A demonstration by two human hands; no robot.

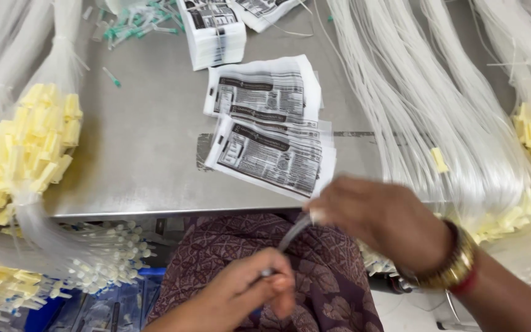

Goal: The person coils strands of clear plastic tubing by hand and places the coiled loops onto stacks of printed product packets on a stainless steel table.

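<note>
- Nearest to the person, over the patterned cloth of the lap [228, 246], the left hand [241, 295] is curled almost shut, fingers and thumb pinched round the lower end of a thin clear tube [293, 232].
- The tube runs up and to the right from that hand, on a slant, so its long axis points from the lap towards the worktop edge.
- Its upper end goes into the right hand [379, 221], which sits higher and further right, just at the front edge of the worktop [149, 154]. That hand is blurred; its fingers look folded down over the tube end, thumb side closed, but how tightly I cannot tell.
- So the tube is held between both hands, in the air, touching neither the lap nor the worktop. The right hand is the nearer to the worktop and to what lies on it.
- A gold-coloured bangle [456, 267] sits on the right wrist.
- Just beyond the right hand, two fanned stacks of flat printed packets [271, 154] lie on the worktop, with another stack further back.
- To the right, a thick hank of long clear tubes [437, 104] drapes across the worktop, with pale yellow end pieces at its near end.
- To the left, a tied bundle with yellow end pieces [32, 147] hangs over the edge.
- Farthest away, small green-tipped pieces [139, 24] lie scattered.
</note>
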